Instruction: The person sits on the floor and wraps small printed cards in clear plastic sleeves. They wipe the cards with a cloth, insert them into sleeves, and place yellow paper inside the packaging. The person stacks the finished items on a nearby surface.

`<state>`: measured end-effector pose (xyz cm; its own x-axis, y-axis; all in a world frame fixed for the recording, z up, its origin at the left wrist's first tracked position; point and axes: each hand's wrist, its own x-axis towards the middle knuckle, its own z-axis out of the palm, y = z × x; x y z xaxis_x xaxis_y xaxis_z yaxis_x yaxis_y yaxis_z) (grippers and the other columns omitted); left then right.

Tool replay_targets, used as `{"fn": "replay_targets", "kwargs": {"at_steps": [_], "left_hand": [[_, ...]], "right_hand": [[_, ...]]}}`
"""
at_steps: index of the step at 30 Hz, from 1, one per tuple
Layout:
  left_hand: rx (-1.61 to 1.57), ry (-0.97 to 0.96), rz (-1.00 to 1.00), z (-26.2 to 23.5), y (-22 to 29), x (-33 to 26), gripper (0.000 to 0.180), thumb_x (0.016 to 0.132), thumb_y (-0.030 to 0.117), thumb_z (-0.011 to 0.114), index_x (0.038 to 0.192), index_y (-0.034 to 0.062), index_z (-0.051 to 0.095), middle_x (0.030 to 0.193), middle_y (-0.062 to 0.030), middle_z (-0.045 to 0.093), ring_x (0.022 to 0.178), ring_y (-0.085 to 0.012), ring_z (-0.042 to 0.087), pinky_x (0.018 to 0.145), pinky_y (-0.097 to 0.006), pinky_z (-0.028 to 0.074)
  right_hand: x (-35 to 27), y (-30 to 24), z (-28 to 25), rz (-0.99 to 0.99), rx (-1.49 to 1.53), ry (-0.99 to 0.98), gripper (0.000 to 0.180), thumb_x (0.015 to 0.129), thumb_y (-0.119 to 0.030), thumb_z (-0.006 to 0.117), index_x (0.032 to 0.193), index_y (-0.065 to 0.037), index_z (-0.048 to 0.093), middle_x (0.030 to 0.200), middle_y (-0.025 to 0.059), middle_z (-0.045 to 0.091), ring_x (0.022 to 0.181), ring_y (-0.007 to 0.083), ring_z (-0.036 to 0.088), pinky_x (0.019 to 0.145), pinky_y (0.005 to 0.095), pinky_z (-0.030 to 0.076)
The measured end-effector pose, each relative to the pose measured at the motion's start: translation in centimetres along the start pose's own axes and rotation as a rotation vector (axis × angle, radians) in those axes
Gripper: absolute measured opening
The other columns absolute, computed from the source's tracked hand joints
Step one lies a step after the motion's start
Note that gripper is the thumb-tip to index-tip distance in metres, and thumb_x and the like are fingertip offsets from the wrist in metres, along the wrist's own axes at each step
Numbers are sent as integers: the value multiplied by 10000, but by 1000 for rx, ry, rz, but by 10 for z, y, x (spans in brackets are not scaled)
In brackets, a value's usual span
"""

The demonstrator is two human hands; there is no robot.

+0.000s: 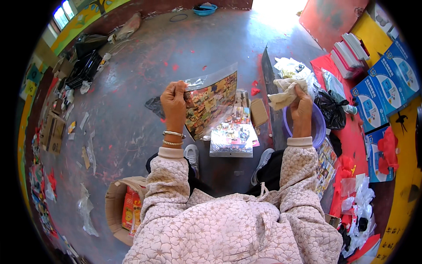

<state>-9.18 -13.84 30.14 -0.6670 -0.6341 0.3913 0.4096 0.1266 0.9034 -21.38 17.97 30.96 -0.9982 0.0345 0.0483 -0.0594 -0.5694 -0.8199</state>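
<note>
Pinched at its upper left corner, a printed picture sheet in a clear plastic sleeve (212, 105) hangs tilted from my left hand (174, 103). My right hand (301, 110) is closed on a crumpled cream cloth (283, 94), held apart from the sheet. Below that hand stands a round purple basin (322, 125), partly hidden by my wrist. On the floor between my feet lies a stack of similar sleeved picture sheets (231, 141), its far part covered by the raised sheet. A small brown cardboard piece (259, 111) is beside the stack.
An open cardboard box (115, 207) with red packets sits near my left leg. To the right are a black plastic bag (332, 108), red-white stacked boxes (350, 55) and blue cartons (370, 103). Litter lines the left wall; a blue basket (205, 9) stands far off.
</note>
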Motion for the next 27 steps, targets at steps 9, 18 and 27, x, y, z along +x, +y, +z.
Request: {"fn": "replay_targets", "kwargs": {"at_steps": [9,18,27], "left_hand": [[288,-274,72,47,17,-36,206,851,173,555,738,4,585,511,30,436,499,-17,357,436,-199,310],[311,-270,139,40,8,-29,222,848,189,561,741,-5,581,493,39,404,492,-15,330,423,-198,289],[80,-153,-30,16,5,-9,244,877,186,524,702,21,566,530,81,380,472,-11,272,413,-186,236]], "right_hand": [[-77,10,119,-722,-1017,-575,373,724,-81,607,1080,-48,501,1037,145,560,898,286,555,857,375,383],[-70,29,112,-338,-1066,-668,240,658,-162,683,838,-29,596,738,154,618,711,318,606,616,352,462],[3,-17,-13,-35,-431,36,157,760,-66,590,898,8,584,815,94,614,738,190,613,679,286,500]]}}
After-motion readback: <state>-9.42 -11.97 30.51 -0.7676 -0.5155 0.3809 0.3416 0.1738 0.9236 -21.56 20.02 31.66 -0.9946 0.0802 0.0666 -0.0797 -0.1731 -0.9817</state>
